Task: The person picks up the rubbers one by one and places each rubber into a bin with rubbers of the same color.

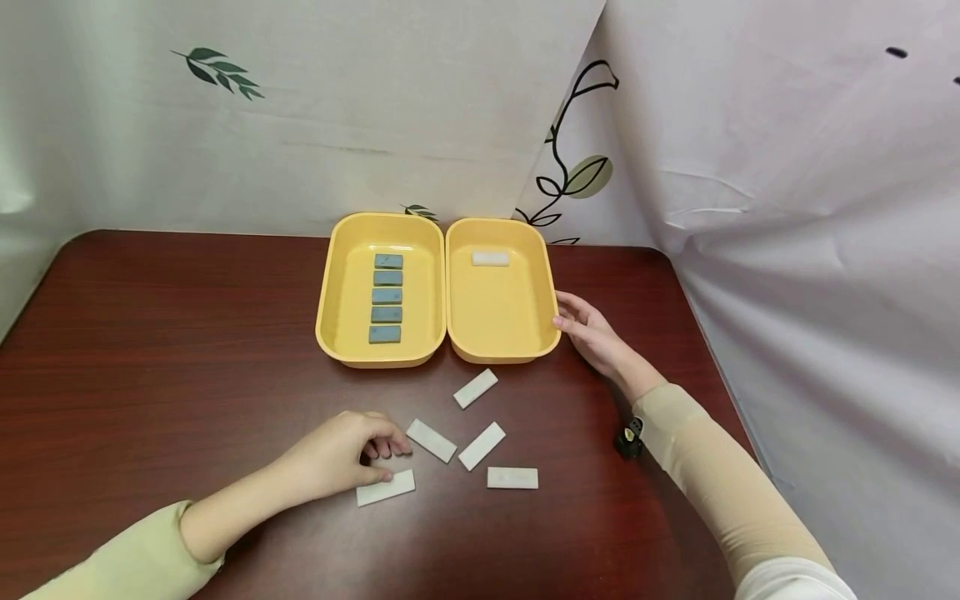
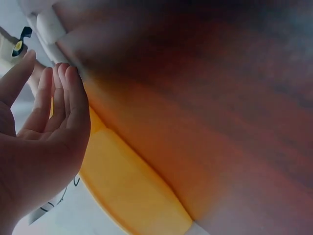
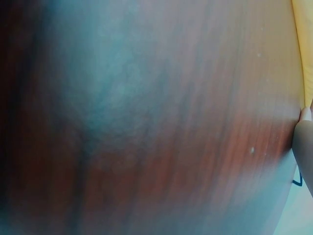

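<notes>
My left hand (image 1: 347, 458) hovers with loosely bent fingers over a white rectangular tile (image 1: 386, 493), the thumb tip overlapping its top edge in the head view. The left wrist view shows thumb and fingers apart with nothing between them. Just beyond the fingertips lies another white tile (image 1: 432, 441). My right hand (image 1: 592, 333) rests against the right side of the right yellow tray (image 1: 504, 354), thumb at the rim and fingers along the outer wall. One white tile (image 1: 490, 259) lies near the back inside that tray.
Left of that tray stands a second yellow tray (image 1: 330, 333), holding several blue-grey tiles (image 1: 387, 296) in a column. More white tiles (image 1: 482, 446) lie scattered on the dark red-brown table (image 1: 187, 358) before the trays. A patterned curtain (image 1: 337, 125) hangs behind the table.
</notes>
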`<state>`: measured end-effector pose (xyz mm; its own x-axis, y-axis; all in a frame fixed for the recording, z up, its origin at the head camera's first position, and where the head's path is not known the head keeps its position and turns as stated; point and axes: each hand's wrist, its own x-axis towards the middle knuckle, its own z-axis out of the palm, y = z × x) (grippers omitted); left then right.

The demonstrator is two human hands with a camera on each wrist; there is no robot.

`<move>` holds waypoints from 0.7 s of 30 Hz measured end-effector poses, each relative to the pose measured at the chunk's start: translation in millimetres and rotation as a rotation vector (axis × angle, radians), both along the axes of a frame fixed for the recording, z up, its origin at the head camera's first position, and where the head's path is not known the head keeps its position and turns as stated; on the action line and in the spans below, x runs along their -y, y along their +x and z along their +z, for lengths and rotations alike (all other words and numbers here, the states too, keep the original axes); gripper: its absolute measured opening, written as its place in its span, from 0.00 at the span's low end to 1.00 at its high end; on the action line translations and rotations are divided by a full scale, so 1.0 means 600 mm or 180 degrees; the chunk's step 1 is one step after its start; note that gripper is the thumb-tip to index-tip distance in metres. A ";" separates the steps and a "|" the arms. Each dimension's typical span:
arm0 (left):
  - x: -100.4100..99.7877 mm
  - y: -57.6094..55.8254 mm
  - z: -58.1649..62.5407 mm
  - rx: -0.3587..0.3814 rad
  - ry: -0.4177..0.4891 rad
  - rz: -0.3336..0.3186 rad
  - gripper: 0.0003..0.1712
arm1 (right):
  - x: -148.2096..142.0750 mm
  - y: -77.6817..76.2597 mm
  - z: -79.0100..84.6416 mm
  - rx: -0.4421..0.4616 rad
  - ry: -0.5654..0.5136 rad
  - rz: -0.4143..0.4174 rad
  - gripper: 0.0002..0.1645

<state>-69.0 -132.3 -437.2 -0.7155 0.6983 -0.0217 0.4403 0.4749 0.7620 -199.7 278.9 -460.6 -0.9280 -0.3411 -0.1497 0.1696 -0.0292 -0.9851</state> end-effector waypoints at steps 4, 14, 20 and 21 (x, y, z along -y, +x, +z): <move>0.001 0.006 -0.006 -0.0021 -0.0005 -0.0011 0.17 | 0.001 -0.001 0.000 -0.0004 -0.0058 0.0012 0.37; -0.001 0.017 -0.017 -0.0085 -0.0018 0.0017 0.17 | 0.001 0.001 0.002 0.0015 -0.0073 -0.0008 0.37; -0.002 0.025 -0.014 -0.0165 -0.0156 0.0070 0.18 | 0.000 0.000 0.001 0.0009 -0.0050 0.0021 0.37; -0.002 0.027 -0.013 -0.0183 -0.0207 0.0084 0.18 | -0.001 0.000 0.000 0.0012 -0.0051 0.0019 0.37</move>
<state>-52.8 -131.2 -445.2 -0.7349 0.6777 -0.0247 0.4692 0.5344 0.7030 -199.8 279.2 -460.4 -0.9254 -0.3490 -0.1478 0.1737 -0.0438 -0.9838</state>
